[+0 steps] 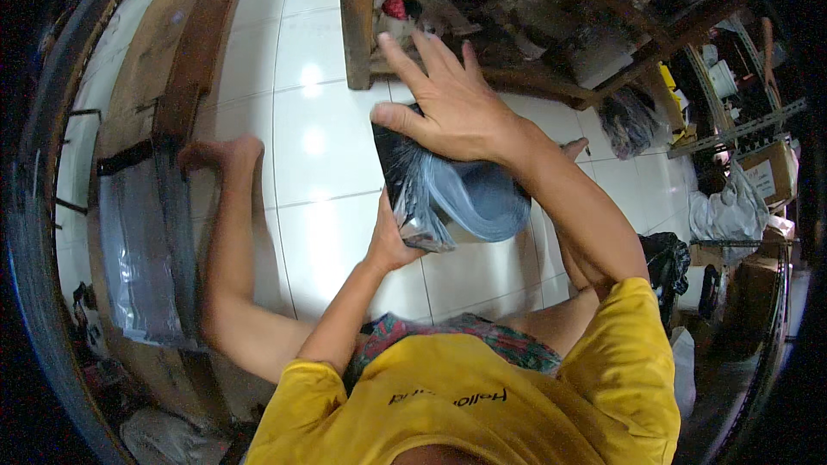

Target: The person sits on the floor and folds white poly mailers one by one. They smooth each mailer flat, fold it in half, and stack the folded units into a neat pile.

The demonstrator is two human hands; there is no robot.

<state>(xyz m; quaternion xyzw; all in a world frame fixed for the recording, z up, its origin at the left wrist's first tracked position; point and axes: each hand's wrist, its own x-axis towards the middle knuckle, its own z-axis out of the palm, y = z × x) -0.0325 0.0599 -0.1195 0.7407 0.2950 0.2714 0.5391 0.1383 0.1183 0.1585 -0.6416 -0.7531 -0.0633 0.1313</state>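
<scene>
A thick, folded bundle of grey and black plastic sheets [482,198], possibly plastic bags, is held up in front of me above the floor. Its layers curve round in a loop on the right, and its left side is dark and shiny. My left hand [396,237] grips the bundle from below at its near left corner, most of the fingers hidden behind it. Across the bundle's far edge lies my right hand [452,108], palm down, with its fingers spread and stretched out.
White tiles [319,181] cover the floor between my bare legs. Flat cardboard [151,60] and a pile of clear and grey plastic sheets [142,250] lie at left. A wooden shelf [357,34] stands ahead; dark plastic [629,125], a white bag [732,207] and a carton [769,176] are at right.
</scene>
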